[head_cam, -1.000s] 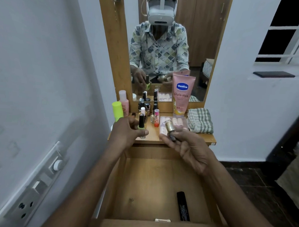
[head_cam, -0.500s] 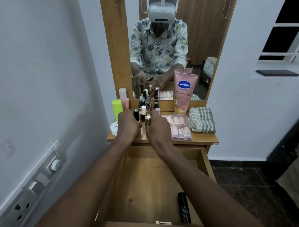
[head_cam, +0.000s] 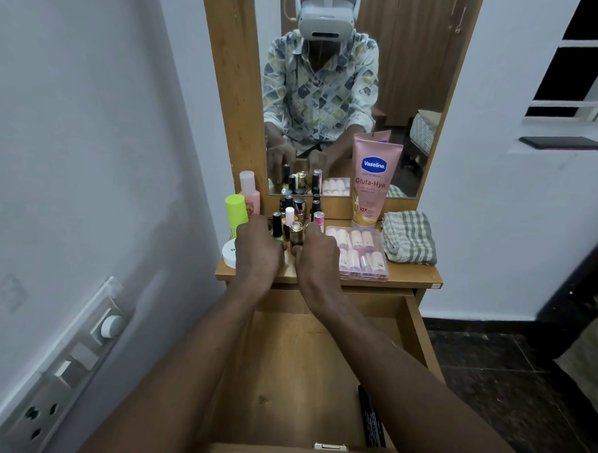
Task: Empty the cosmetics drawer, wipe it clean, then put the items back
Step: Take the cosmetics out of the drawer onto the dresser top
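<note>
The wooden drawer (head_cam: 284,379) is pulled open below me; a black tube (head_cam: 371,418) lies at its right side. My left hand (head_cam: 259,248) rests on the dresser top (head_cam: 415,274), curled around the base of a black-capped nail polish bottle (head_cam: 277,223). My right hand (head_cam: 318,254) sits beside it, thumb and fingers closed at the foot of a gold-capped bottle (head_cam: 296,232) that stands upright between my hands. Behind them stands a cluster of small bottles (head_cam: 298,205). A folded green check cloth (head_cam: 410,236) lies at the right end of the top.
A pink Vaseline tube (head_cam: 373,181) leans on the mirror (head_cam: 331,90). A clear case of pink tubes (head_cam: 358,253) lies right of my hands. A neon green bottle (head_cam: 236,213), pink bottle (head_cam: 249,193) and white jar (head_cam: 229,252) stand left. A switch panel (head_cam: 69,363) is on the left wall.
Both hands moved forward from above the drawer onto the dresser top. The nail polish and the gold-capped bottle now stand upright on the top by the other bottles.
</note>
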`<move>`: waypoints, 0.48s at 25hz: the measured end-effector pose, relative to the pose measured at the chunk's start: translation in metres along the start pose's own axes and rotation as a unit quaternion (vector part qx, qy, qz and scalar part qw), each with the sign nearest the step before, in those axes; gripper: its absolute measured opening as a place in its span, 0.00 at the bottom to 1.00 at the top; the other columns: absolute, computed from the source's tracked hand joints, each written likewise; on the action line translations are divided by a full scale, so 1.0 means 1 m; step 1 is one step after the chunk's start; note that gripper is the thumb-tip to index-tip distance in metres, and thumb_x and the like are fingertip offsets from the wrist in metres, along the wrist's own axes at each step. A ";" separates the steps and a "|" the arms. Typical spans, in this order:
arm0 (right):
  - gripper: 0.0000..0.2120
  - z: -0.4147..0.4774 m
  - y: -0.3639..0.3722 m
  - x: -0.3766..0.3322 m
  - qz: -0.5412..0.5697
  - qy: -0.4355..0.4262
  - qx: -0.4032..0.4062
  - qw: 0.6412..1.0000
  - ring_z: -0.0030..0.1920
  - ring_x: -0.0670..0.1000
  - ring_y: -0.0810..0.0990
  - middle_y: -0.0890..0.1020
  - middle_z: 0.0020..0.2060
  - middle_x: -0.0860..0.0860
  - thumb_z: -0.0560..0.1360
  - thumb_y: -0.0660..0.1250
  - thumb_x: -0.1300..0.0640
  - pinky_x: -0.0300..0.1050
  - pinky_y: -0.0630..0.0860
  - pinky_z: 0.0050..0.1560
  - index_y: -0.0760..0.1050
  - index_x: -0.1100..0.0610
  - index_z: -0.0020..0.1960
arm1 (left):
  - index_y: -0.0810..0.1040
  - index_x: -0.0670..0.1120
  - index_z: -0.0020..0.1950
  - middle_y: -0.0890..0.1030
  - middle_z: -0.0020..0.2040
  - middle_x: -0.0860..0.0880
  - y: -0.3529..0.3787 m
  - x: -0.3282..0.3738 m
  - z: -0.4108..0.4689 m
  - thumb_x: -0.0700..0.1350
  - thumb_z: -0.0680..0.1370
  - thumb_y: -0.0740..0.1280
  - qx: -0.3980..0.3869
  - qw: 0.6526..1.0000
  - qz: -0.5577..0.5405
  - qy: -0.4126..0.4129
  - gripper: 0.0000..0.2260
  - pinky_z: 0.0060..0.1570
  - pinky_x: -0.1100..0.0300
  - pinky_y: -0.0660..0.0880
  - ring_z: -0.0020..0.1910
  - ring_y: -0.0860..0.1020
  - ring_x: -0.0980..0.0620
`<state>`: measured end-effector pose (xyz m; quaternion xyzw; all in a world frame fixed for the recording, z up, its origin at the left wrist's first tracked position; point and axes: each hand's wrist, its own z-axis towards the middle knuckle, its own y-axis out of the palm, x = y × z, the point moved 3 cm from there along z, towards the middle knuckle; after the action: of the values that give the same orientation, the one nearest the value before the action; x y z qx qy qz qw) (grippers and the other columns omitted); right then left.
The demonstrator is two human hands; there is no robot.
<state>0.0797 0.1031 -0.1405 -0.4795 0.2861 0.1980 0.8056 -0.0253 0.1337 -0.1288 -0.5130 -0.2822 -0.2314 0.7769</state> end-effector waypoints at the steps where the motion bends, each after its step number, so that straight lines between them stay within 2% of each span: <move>1: 0.09 0.001 0.001 -0.001 0.007 0.002 0.002 1.000 0.43 0.50 0.81 0.82 0.44 0.55 0.78 0.66 0.66 0.37 0.72 0.34 0.74 0.61 0.57 | 0.80 0.41 0.54 0.83 0.48 0.44 0.000 0.000 0.001 0.38 0.72 0.75 -0.001 1.000 0.002 -0.001 0.12 0.40 0.59 0.69 0.41 0.75 0.50; 6: 0.09 0.003 0.004 -0.004 -0.006 0.008 0.004 1.000 0.43 0.51 0.82 0.82 0.44 0.54 0.78 0.67 0.65 0.43 0.79 0.38 0.74 0.60 0.57 | 0.79 0.41 0.56 0.82 0.50 0.43 0.000 0.003 -0.003 0.34 0.75 0.71 0.013 1.000 0.001 0.007 0.10 0.42 0.59 0.69 0.43 0.74 0.51; 9: 0.05 0.005 -0.004 -0.008 -0.017 0.002 -0.021 1.000 0.38 0.50 0.79 0.81 0.42 0.53 0.79 0.64 0.66 0.40 0.74 0.32 0.75 0.61 0.54 | 0.76 0.41 0.57 0.81 0.51 0.43 -0.006 0.008 -0.011 0.32 0.77 0.67 0.031 0.999 -0.001 0.031 0.10 0.42 0.59 0.68 0.44 0.74 0.51; 10: 0.05 0.005 -0.009 -0.010 -0.032 -0.013 -0.029 0.999 0.35 0.48 0.76 0.80 0.41 0.53 0.78 0.63 0.67 0.39 0.72 0.30 0.76 0.61 0.53 | 0.75 0.41 0.57 0.80 0.51 0.43 -0.010 0.010 -0.013 0.32 0.77 0.67 0.046 0.998 0.005 0.046 0.11 0.42 0.59 0.68 0.45 0.75 0.50; 12: 0.05 -0.002 -0.027 -0.011 -0.045 -0.067 -0.027 0.996 0.35 0.47 0.76 0.80 0.40 0.53 0.77 0.65 0.67 0.41 0.74 0.32 0.77 0.60 0.50 | 0.76 0.42 0.57 0.79 0.52 0.45 -0.019 0.011 -0.025 0.35 0.76 0.69 0.086 0.993 0.012 0.081 0.10 0.43 0.60 0.67 0.47 0.76 0.51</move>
<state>0.0864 0.0883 -0.1164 -0.4990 0.2046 0.2009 0.8178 -0.0244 0.1032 -0.1166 -0.4268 -0.2313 -0.2375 0.8414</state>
